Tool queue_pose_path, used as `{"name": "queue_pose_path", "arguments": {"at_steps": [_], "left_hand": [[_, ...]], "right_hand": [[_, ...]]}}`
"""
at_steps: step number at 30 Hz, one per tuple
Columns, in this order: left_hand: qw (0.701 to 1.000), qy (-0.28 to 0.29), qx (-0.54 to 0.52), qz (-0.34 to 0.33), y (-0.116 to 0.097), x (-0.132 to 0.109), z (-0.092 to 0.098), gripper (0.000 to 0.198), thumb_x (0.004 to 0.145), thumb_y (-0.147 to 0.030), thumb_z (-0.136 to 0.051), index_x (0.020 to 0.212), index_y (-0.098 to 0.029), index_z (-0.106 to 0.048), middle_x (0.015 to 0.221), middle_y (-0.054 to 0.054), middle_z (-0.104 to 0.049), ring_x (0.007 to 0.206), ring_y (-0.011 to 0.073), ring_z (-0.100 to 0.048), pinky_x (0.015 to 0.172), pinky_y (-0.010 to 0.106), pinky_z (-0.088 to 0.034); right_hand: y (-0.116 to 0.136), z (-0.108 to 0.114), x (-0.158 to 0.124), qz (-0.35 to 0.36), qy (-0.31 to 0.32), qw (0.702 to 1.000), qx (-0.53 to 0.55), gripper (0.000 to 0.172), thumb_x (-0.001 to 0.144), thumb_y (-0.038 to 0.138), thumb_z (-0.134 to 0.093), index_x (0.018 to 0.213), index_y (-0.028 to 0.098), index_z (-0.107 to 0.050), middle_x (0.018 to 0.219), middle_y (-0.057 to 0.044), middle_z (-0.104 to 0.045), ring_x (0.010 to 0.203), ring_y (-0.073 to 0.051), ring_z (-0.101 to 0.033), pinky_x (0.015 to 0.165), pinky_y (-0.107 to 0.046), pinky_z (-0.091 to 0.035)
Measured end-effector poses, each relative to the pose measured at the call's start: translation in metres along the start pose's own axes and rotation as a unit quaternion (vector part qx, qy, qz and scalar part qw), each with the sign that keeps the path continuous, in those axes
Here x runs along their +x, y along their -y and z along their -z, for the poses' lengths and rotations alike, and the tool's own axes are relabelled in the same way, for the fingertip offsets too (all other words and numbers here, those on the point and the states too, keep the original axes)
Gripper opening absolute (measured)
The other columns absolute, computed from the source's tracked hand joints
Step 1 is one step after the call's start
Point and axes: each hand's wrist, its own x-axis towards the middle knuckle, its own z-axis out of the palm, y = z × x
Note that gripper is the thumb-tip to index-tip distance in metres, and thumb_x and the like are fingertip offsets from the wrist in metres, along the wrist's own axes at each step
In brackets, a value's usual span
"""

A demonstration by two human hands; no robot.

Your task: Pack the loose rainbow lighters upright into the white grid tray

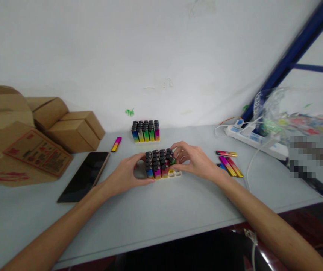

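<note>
Roughly midway between the front and back edges of the tabletop [138,222] stands a white tray [175,174] of upright lighters [157,173]. The left hand [124,173] clamps its left end (fingers partly hidden behind); whether the right hand [195,160] grips one, I cannot tell. Leftward, a printed cardboard box [40,154] is cut off.

Lighters [157,172] glossy, metallic-looking; boxes [69,133] matt cardboard.
</note>
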Motion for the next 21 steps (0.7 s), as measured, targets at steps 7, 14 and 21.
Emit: {"name": "queue_pose_path", "arguments": {"at_steps": [7, 14, 21], "left_hand": [[1.000, 0.004, 0.001, 0.004, -0.002, 0.000, 0.001, 0.068, 0.071, -0.053, -0.086, 0.125, -0.017, -0.064, 0.106, 0.007, -0.076, 0.087, 0.0239, -0.071, 0.081, 0.032, -0.058], [1.000, 0.014, -0.003, 0.011, -0.004, 0.001, 0.002, 0.069, 0.072, -0.053, -0.085, 0.126, -0.017, -0.063, 0.108, 0.008, -0.076, 0.093, 0.0255, -0.072, 0.089, 0.035, -0.057], [1.000, 0.009, 0.001, 0.012, -0.006, 0.001, 0.003, 0.067, 0.072, -0.053, -0.084, 0.125, -0.017, -0.064, 0.108, 0.008, -0.077, 0.090, 0.0254, -0.072, 0.086, 0.034, -0.058]], "right_hand": [[0.004, 0.007, -0.002, 0.050, 0.007, 0.998, -0.030, 0.058, 0.088, 0.041, -0.082, 0.138, 0.027, -0.056, 0.129, -0.009, -0.057, 0.084, -0.014, -0.071, 0.087, -0.036, -0.066], [0.001, 0.015, -0.002, 0.095, 0.013, 0.995, -0.014, 0.030, 0.097, 0.038, -0.072, 0.124, 0.026, -0.070, 0.128, -0.009, -0.058, 0.088, -0.016, -0.072, 0.090, -0.039, -0.067], [0.003, 0.022, -0.002, 0.098, -0.004, 0.995, -0.025, 0.037, 0.095, 0.043, -0.073, 0.127, 0.025, -0.071, 0.131, -0.010, -0.060, 0.087, -0.016, -0.073, 0.091, -0.038, -0.065]]}}
